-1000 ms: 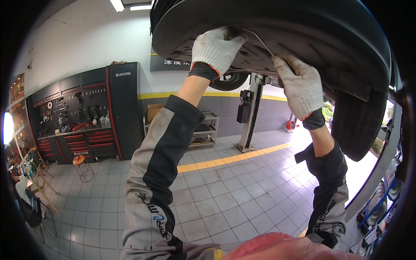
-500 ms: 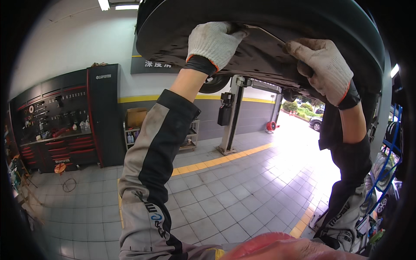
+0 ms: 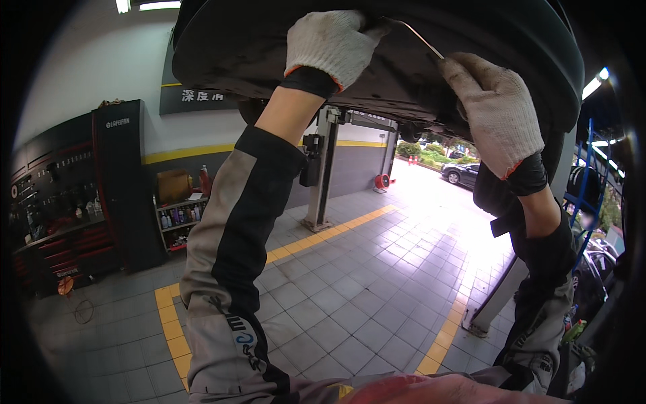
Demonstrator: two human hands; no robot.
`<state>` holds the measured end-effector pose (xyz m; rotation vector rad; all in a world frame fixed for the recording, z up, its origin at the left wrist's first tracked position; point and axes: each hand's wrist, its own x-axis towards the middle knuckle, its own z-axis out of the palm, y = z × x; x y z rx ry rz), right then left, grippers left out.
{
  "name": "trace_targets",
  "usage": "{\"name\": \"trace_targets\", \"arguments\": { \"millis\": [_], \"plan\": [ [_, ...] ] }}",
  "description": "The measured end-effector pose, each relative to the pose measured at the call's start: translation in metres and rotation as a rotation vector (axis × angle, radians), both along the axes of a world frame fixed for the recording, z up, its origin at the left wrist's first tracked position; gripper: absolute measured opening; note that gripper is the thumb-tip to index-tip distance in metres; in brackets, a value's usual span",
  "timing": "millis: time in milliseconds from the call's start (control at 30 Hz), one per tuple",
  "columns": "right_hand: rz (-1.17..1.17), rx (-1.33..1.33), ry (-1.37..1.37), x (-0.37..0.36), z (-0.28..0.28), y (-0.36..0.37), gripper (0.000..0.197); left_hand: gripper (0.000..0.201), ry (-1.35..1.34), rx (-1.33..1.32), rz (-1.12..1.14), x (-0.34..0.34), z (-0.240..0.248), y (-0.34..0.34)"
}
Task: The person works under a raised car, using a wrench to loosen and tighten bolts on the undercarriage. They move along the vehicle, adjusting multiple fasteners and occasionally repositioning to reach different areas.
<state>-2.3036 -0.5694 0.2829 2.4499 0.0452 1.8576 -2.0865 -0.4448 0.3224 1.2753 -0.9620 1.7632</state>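
Above me is the dark underside of a raised car (image 3: 404, 74). Both my arms reach up to it, in white knit gloves with orange-edged cuffs. A thin, shiny metal rod (image 3: 421, 38) slants between my hands, close under the car. My right hand (image 3: 498, 111) grips its lower right end between thumb and fingers; any handle is hidden in the glove. My left hand (image 3: 330, 47) is closed beside the rod's upper left end, fingertips against the underside. What its fingers hold, if anything, is hidden.
A lift post (image 3: 323, 172) stands beyond my left arm; another post's base (image 3: 476, 322) is at right. A black tool cabinet (image 3: 121, 182) and a shelf of bottles (image 3: 180, 219) line the left wall. A red fan (image 3: 382, 182) sits near the bright doorway, with a parked car (image 3: 461, 174) outside.
The view has swung to the right, so the room appears shifted left. Both hands stand slightly higher in the picture, and my right hand still holds the rod.
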Motion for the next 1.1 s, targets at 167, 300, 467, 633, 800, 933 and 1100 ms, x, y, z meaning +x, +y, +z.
{"name": "trace_targets", "arguments": {
  "millis": [167, 300, 467, 633, 800, 933, 1100],
  "plan": [
    [-0.036, 0.057, 0.068, -0.009, 0.011, 0.010, 0.044, 0.049, 0.053, 0.072, -0.006, 0.005, 0.004, 0.001],
    [0.070, 0.144, 0.191, -0.021, 0.026, 0.018, 0.051, 0.048, 0.082, 0.084, 0.025, 0.012, 0.004, 0.001],
    [-0.032, 0.185, 0.313, -0.037, 0.042, 0.041, 0.053, 0.046, -0.090, -0.028, -0.067, 0.020, 0.000, -0.004],
    [-0.208, -0.047, 0.167, -0.024, 0.027, 0.064, 0.051, 0.044, -0.017, 0.053, -0.116, 0.025, 0.002, -0.006],
    [-0.459, -0.014, 0.153, -0.015, 0.015, 0.091, 0.051, 0.046, -0.092, -0.011, -0.113, 0.029, 0.003, -0.009],
    [-0.405, 0.128, 0.268, -0.033, 0.049, 0.090, 0.052, 0.046, -0.110, -0.029, -0.107, 0.033, 0.003, -0.012],
    [-0.304, -0.255, 0.447, -0.052, 0.085, 0.062, 0.054, 0.045, -0.187, -0.117, -0.099, 0.037, 0.000, -0.015]
  ]
}}
